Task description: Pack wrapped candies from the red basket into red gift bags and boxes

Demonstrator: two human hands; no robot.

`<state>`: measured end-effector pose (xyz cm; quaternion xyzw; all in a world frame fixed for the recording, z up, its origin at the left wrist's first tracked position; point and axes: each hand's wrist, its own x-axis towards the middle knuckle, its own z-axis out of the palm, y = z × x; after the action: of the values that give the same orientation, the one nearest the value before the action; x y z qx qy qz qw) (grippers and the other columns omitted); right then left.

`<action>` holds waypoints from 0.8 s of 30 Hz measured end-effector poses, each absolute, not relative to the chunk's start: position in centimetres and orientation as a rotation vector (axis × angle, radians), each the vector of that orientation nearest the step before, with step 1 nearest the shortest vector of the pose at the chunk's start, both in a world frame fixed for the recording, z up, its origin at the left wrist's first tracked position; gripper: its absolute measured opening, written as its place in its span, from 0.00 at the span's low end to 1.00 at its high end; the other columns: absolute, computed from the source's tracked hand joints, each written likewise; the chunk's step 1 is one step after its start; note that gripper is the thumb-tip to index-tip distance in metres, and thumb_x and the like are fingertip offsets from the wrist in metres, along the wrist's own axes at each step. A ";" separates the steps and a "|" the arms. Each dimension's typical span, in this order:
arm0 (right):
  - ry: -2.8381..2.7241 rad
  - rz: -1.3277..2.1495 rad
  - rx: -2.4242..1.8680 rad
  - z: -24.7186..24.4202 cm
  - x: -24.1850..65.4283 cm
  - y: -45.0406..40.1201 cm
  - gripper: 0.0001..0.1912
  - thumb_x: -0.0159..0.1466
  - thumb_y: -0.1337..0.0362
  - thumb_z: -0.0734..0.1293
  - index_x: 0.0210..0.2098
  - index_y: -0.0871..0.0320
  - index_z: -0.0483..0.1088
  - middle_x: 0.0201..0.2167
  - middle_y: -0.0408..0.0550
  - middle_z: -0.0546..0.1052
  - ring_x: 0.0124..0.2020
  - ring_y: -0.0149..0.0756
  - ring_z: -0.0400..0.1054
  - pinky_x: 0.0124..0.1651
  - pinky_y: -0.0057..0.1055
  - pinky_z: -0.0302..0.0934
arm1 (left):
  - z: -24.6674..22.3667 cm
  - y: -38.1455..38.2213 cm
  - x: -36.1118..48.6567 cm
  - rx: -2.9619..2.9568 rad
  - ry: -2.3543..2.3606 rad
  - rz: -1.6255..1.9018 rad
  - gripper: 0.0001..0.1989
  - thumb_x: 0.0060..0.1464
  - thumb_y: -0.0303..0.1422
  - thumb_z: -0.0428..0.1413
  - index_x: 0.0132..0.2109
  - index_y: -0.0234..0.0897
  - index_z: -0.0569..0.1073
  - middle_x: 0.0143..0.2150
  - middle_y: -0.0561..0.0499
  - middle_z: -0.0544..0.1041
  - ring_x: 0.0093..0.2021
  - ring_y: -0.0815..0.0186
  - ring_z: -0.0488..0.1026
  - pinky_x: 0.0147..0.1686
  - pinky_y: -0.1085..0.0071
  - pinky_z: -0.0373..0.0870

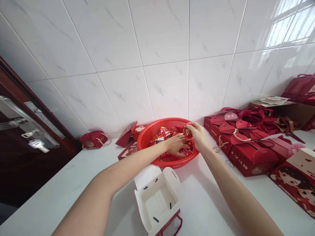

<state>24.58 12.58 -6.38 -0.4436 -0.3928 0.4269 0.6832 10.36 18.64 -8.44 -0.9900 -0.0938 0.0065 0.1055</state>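
A round red plastic basket (145, 132) holds a heap of wrapped candies (166, 132), mostly red. My left hand (176, 145) reaches into it with fingers spread over the wrappers. At the basket's right rim, my right hand (198, 133) pinches a red candy packet (187, 131) between thumb and fingers. In front of the basket stands a gift box (159, 196) with its flaps up, showing a bare white inside and a dark red cord handle at the near side.
Closed red gift boxes (253, 157) and red ribbons crowd the counter's right side. A small red box (94, 140) sits at the left, near a dark door (24, 157) with keys in its lock. Flat red boxes (126, 134) lean beside the basket. A tiled wall (164, 88) rises behind.
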 end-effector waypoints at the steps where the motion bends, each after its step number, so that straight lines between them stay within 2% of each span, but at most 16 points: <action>1: -0.875 0.955 -0.996 -6.4 24.6 12.6 0.16 0.46 0.53 0.73 0.27 0.55 0.69 0.23 0.40 0.73 0.25 0.32 0.64 0.30 0.31 0.58 | -8.5 19.2 10.3 -2.895 -0.341 0.032 0.20 0.55 0.43 0.61 0.53 0.40 0.80 0.51 0.40 0.77 0.53 0.50 0.70 0.59 0.54 0.63; 6: -0.849 0.951 -0.995 -6.7 24.6 13.0 0.15 0.47 0.53 0.74 0.27 0.55 0.69 0.23 0.40 0.73 0.25 0.33 0.63 0.29 0.30 0.57 | -7.6 21.8 8.6 -2.747 -0.923 0.005 0.12 0.50 0.35 0.64 0.42 0.37 0.81 0.62 0.41 0.73 0.63 0.49 0.66 0.67 0.52 0.54; 8: -0.840 0.949 -0.995 -6.8 24.6 13.1 0.16 0.47 0.52 0.74 0.28 0.54 0.69 0.23 0.40 0.72 0.26 0.33 0.63 0.29 0.30 0.57 | -7.2 22.3 7.8 -2.692 -1.170 -0.055 0.10 0.50 0.36 0.64 0.39 0.36 0.80 0.58 0.41 0.76 0.60 0.50 0.68 0.67 0.53 0.54; 12: -0.822 0.942 -0.984 -6.7 24.5 13.1 0.15 0.46 0.53 0.74 0.27 0.54 0.69 0.24 0.41 0.74 0.28 0.35 0.66 0.31 0.31 0.60 | -6.7 22.7 6.7 -2.570 -1.437 -0.165 0.09 0.52 0.38 0.61 0.38 0.37 0.78 0.46 0.42 0.80 0.50 0.51 0.74 0.58 0.54 0.66; 15: -0.795 0.947 -0.977 -6.4 24.4 12.8 0.12 0.47 0.56 0.72 0.26 0.54 0.69 0.24 0.41 0.74 0.28 0.35 0.66 0.32 0.31 0.61 | -6.5 22.7 6.3 -2.503 -1.511 -0.243 0.10 0.53 0.36 0.61 0.42 0.39 0.78 0.50 0.42 0.78 0.52 0.50 0.73 0.56 0.54 0.67; 18: -0.737 0.921 -0.989 -6.4 24.5 12.8 0.07 0.47 0.61 0.70 0.24 0.54 0.67 0.23 0.40 0.72 0.27 0.33 0.64 0.31 0.30 0.60 | -6.4 22.3 6.8 -2.506 -1.439 -0.327 0.14 0.57 0.30 0.57 0.50 0.40 0.77 0.58 0.41 0.75 0.58 0.52 0.70 0.62 0.55 0.63; 20: -0.691 0.896 -0.985 -6.5 24.6 12.9 0.07 0.47 0.62 0.68 0.24 0.54 0.66 0.23 0.39 0.71 0.28 0.32 0.63 0.31 0.29 0.60 | -6.6 21.8 7.6 -2.647 -1.197 -0.340 0.17 0.59 0.26 0.53 0.52 0.39 0.77 0.59 0.42 0.74 0.60 0.55 0.69 0.63 0.58 0.62; 24: -0.644 0.882 -0.924 -7.2 24.7 13.5 0.09 0.47 0.60 0.68 0.28 0.53 0.66 0.24 0.38 0.71 0.27 0.32 0.64 0.32 0.30 0.60 | -8.2 20.9 9.9 -2.945 -0.590 -0.008 0.23 0.57 0.25 0.54 0.60 0.37 0.74 0.62 0.40 0.73 0.61 0.54 0.70 0.63 0.59 0.63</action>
<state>24.73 13.53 -7.19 -0.4238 -0.2952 0.4042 0.7549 9.89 20.94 -8.18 -0.9782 -0.1961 -0.0026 0.0687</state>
